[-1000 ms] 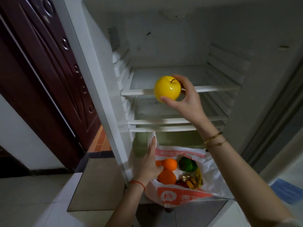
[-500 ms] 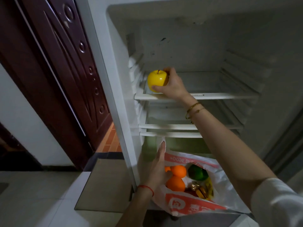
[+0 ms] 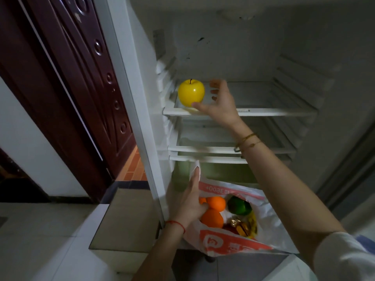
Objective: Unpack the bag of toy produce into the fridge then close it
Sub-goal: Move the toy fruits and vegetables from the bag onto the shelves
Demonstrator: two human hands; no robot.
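The yellow apple (image 3: 191, 92) stands on the fridge's top shelf (image 3: 263, 112), far left. The right hand (image 3: 220, 104) is spread, thumb touching the apple. The left hand (image 3: 191, 201) grips the bag (image 3: 239, 243); its fingers are hidden inside, and the produce is partly covered.

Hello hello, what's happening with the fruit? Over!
Right hand open, thumb touching apple on top shelf. Left hand holding bag open. Nothing in the way.
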